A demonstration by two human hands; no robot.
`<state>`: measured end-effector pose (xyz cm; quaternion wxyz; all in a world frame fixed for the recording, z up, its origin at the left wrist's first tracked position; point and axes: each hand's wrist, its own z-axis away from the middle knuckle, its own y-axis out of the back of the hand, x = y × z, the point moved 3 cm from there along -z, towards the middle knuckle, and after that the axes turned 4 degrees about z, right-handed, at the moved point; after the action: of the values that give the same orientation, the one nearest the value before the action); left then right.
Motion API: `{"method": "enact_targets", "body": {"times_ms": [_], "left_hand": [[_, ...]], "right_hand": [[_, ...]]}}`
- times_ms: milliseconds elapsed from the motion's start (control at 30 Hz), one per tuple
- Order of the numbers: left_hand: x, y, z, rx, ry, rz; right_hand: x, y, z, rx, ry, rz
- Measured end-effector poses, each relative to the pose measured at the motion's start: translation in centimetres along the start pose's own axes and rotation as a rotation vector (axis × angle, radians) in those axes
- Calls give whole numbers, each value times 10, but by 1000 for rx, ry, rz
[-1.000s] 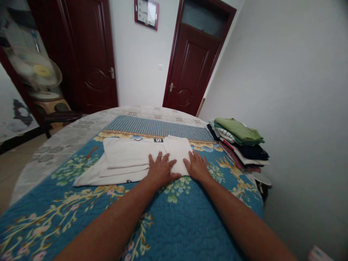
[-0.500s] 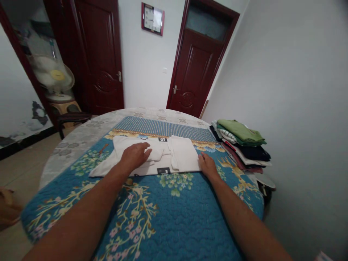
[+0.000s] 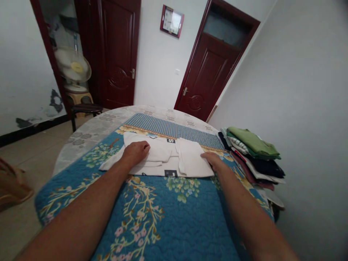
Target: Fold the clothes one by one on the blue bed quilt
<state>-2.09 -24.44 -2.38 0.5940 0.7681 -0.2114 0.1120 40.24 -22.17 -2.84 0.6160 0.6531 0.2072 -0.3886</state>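
Observation:
A white T-shirt (image 3: 192, 156) with dark printed letter patches lies partly folded across the blue floral quilted cover (image 3: 187, 221). Its right end is turned inward, and a flap lies over its middle. My left hand (image 3: 137, 151) rests on the shirt's left part, its fingers curled together on the fabric. At the right edge, my right hand (image 3: 214, 160) has its fingertips closed on the folded end. The thumb of that hand is hidden.
A stack of folded clothes (image 3: 252, 141), green on top, stands at the table's right edge by the wall. Pale patterned tablecloth (image 3: 78, 139) shows around the cover. A dark stool (image 3: 87, 108) and a fan (image 3: 73, 67) are beyond the table's left side.
The fingers of my left hand, spread before, have drawn together on the shirt. My right hand has closed on the right edge. The view has shifted slightly left and tilted.

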Motion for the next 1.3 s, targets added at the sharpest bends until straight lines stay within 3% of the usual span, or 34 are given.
{"method": "enact_targets", "body": {"times_ms": [200, 367, 500, 667, 800, 900, 1000, 1133, 1200, 1300], "left_hand": [[-3, 4, 0, 5, 21, 33], [-6, 8, -1, 44, 40, 125], [-12, 9, -4, 58, 85, 299], [-12, 3, -4, 16, 196, 645], [-7, -4, 1, -74, 296, 839], [-5, -8, 4, -106, 310, 869], [-4, -13, 4, -138, 251, 783], [3, -22, 4, -91, 118, 584], [11, -26, 5, -70, 76, 483], [21, -29, 6, -49, 71, 389]], "right_hand": [[-45, 8, 7, -107, -48, -180], [-100, -2, 14, -90, 82, -149], [-142, -37, 26, -76, 211, -48], [-173, -107, 43, -29, 336, 212], [-172, -163, 61, -19, 428, 366], [-163, -179, 71, -68, 498, 360], [-152, -164, 69, -39, 547, 337], [-132, -131, 52, 116, 575, 379], [-119, -128, 47, 146, 636, 447], [-98, -142, 48, 79, 725, 548]]}}
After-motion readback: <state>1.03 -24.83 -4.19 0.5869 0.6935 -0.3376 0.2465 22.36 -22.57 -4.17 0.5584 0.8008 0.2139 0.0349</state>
